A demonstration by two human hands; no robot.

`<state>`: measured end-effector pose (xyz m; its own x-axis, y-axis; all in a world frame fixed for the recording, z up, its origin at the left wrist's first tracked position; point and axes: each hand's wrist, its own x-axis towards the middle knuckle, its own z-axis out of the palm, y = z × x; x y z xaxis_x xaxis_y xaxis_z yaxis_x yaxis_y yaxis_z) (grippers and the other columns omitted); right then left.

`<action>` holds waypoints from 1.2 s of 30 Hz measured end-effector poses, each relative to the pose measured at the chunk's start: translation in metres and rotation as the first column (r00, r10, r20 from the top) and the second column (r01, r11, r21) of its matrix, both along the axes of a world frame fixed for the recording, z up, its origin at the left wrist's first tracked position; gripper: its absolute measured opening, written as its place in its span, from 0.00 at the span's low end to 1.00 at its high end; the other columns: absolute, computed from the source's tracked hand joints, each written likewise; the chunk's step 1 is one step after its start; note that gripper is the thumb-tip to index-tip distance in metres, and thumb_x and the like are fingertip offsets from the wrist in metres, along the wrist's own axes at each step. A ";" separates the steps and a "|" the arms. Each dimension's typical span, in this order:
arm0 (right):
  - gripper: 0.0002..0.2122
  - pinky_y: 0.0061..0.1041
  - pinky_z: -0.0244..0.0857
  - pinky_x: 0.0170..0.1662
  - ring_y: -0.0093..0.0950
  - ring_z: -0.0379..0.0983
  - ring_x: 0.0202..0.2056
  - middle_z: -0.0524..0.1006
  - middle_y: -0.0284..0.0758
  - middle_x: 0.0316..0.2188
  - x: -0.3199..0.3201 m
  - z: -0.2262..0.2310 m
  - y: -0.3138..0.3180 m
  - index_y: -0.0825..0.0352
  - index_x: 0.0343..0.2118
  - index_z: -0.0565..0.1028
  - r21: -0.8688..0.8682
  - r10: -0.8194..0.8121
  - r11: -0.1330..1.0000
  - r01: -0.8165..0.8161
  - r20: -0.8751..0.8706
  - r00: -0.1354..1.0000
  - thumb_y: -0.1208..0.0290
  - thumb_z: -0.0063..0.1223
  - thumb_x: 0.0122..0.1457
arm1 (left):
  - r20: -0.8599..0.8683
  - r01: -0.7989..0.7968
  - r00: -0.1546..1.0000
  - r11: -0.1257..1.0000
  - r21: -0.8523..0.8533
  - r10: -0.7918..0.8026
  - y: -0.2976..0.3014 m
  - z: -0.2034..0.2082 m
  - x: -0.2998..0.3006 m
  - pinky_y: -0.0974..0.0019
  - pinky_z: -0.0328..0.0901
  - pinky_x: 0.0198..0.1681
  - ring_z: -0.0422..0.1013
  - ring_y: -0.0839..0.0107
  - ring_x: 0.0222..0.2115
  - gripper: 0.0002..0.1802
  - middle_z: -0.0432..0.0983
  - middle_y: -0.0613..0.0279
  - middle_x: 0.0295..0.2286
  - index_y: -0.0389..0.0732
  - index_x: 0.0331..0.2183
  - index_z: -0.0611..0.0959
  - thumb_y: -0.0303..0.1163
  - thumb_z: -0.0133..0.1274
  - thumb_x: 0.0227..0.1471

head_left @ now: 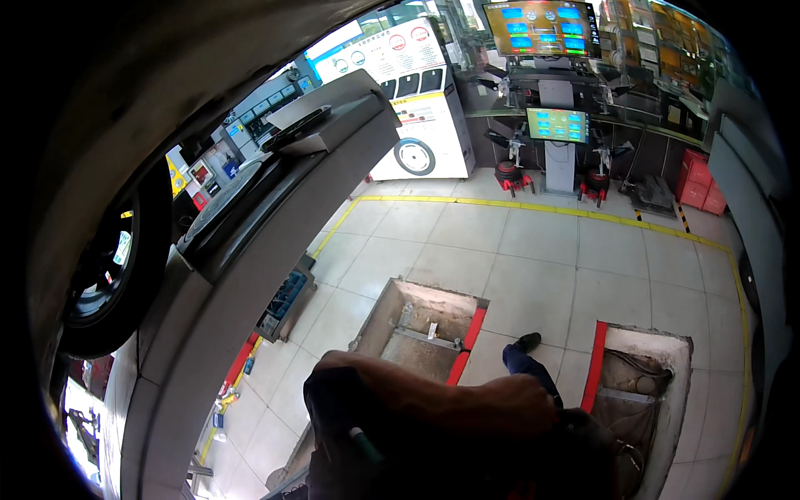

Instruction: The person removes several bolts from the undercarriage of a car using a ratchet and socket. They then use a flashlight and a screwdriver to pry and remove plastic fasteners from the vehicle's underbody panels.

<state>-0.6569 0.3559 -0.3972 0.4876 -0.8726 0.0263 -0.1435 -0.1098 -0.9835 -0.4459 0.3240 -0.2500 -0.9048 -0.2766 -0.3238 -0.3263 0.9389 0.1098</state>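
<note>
Above the tiled floor (533,258), the left hand (530,400) is held inward, seemingly between steps; its fingers' opening cannot be told, and outward reach is presumably needed.

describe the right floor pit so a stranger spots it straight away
On the pale tiled floor, find the dark shoe. The right pit lies to the shoe's lower right. Its red strip runs down the left edge, with dark cables or hoses inside; the left pit has its strip on the right.
</note>
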 end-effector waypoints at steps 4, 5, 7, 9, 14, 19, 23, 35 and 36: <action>0.15 0.23 0.69 0.38 0.22 0.76 0.34 0.80 0.36 0.34 -0.002 -0.008 0.003 0.69 0.51 0.77 0.036 0.001 0.999 -0.001 -0.020 1.000 0.75 0.51 0.61 | -0.105 0.190 0.972 0.968 -0.163 -0.208 -0.006 0.003 0.000 0.62 0.71 0.35 0.75 0.65 0.38 0.11 0.78 0.56 0.37 0.35 0.36 0.83 0.33 0.55 0.55; 0.15 0.23 0.69 0.38 0.22 0.76 0.34 0.80 0.36 0.34 -0.002 -0.008 0.004 0.69 0.51 0.77 0.039 -0.002 0.999 0.002 -0.022 1.000 0.75 0.51 0.61 | -0.171 0.230 0.952 0.962 -0.144 -0.253 -0.008 0.000 0.003 0.63 0.71 0.35 0.74 0.66 0.39 0.12 0.77 0.55 0.39 0.35 0.38 0.83 0.33 0.55 0.55; 0.15 0.23 0.69 0.38 0.22 0.76 0.35 0.80 0.36 0.35 -0.004 -0.008 0.005 0.69 0.51 0.77 0.050 -0.008 0.999 0.009 -0.020 1.000 0.75 0.51 0.61 | -0.208 0.005 0.976 0.956 0.295 0.059 -0.008 0.017 0.013 0.63 0.71 0.37 0.74 0.65 0.41 0.14 0.76 0.54 0.42 0.36 0.42 0.80 0.31 0.56 0.55; 0.16 0.23 0.69 0.39 0.22 0.76 0.35 0.80 0.35 0.35 -0.007 -0.008 0.004 0.69 0.51 0.77 0.066 -0.003 0.998 0.004 -0.020 1.000 0.75 0.51 0.60 | -0.168 -0.146 0.947 0.835 0.530 0.273 -0.004 0.075 0.024 0.63 0.71 0.38 0.73 0.64 0.41 0.16 0.75 0.53 0.42 0.35 0.45 0.78 0.30 0.57 0.55; 0.16 0.23 0.68 0.40 0.22 0.75 0.36 0.80 0.35 0.35 -0.013 -0.006 0.007 0.69 0.51 0.76 0.078 0.015 0.997 -0.013 -0.018 1.000 0.75 0.51 0.60 | -0.269 -0.045 0.885 0.646 0.762 0.379 -0.013 0.022 0.009 0.62 0.72 0.40 0.74 0.62 0.39 0.14 0.76 0.51 0.39 0.34 0.43 0.78 0.27 0.57 0.55; 0.17 0.24 0.68 0.41 0.23 0.75 0.37 0.80 0.35 0.36 -0.017 -0.006 0.020 0.69 0.51 0.76 0.070 -0.023 0.997 0.023 -0.002 1.000 0.75 0.51 0.59 | -0.620 0.328 0.723 0.639 0.696 0.304 -0.011 -0.054 -0.017 0.57 0.74 0.39 0.78 0.57 0.37 0.16 0.77 0.48 0.36 0.33 0.44 0.76 0.37 0.52 0.61; 0.17 0.24 0.68 0.42 0.23 0.75 0.38 0.80 0.35 0.37 -0.022 -0.008 0.010 0.69 0.52 0.76 0.047 0.010 0.999 -0.012 0.046 0.999 0.76 0.51 0.59 | -0.648 0.223 0.583 0.670 0.708 0.490 -0.018 -0.040 -0.025 0.61 0.74 0.36 0.77 0.59 0.32 0.16 0.77 0.49 0.33 0.33 0.41 0.75 0.37 0.51 0.62; 0.18 0.25 0.67 0.45 0.24 0.74 0.40 0.79 0.35 0.38 -0.040 -0.002 0.022 0.69 0.52 0.75 -0.022 0.035 0.999 -0.032 0.108 0.994 0.76 0.51 0.57 | -0.664 0.140 0.167 0.649 0.748 0.729 -0.037 -0.015 -0.064 0.70 0.65 0.22 0.70 0.72 0.18 0.23 0.72 0.59 0.19 0.32 0.37 0.73 0.45 0.37 0.68; 0.18 0.25 0.67 0.45 0.24 0.74 0.41 0.79 0.35 0.38 -0.042 -0.003 0.023 0.69 0.52 0.75 -0.020 0.024 1.000 -0.022 0.109 0.994 0.76 0.51 0.57 | -0.763 0.143 0.162 0.751 0.645 0.625 -0.058 -0.011 -0.076 0.72 0.57 0.21 0.61 0.77 0.16 0.26 0.69 0.63 0.19 0.31 0.41 0.73 0.48 0.36 0.69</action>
<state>-0.6986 0.3788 -0.4002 0.5007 -0.8602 0.0969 -0.0323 -0.1305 -0.9909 -0.5214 0.2660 -0.2607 -0.5027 -0.7039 0.5018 0.1886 0.4772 0.8583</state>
